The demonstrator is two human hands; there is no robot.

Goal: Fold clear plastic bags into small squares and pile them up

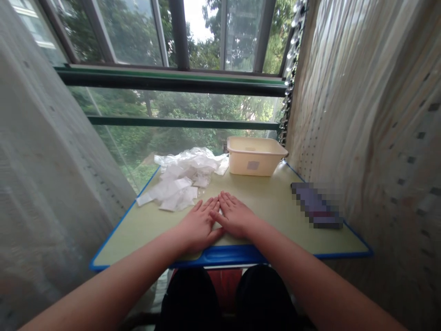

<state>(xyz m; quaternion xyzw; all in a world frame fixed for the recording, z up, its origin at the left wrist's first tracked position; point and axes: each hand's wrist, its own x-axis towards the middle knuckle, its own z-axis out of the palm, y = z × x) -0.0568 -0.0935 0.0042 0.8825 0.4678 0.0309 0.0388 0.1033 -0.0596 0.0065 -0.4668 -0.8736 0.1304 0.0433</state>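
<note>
My left hand (pixel 200 226) lies flat on the table (pixel 148 236), palm down with its fingers stretched out. Beside it, my right hand (pixel 237 216) also rests palm down, its fingertips meeting those of the left. The thumbs reach in toward the opposite hand. Neither hand holds anything that I can see. Just beyond the left fingertips is a loose pile of clear plastic bags and white paper-like pieces (pixel 177 191). Past the right hand stands a cream plastic basin (pixel 239 163) with a small label on its front.
A blurred-out dark, flat object (pixel 315 207) lies near the table's right edge. The table has a raised blue rim (pixel 234 253). Curtains (pixel 372 138) hang on both sides, and a window with green rails (pixel 179 82) rises behind the table. My knees are below the front edge.
</note>
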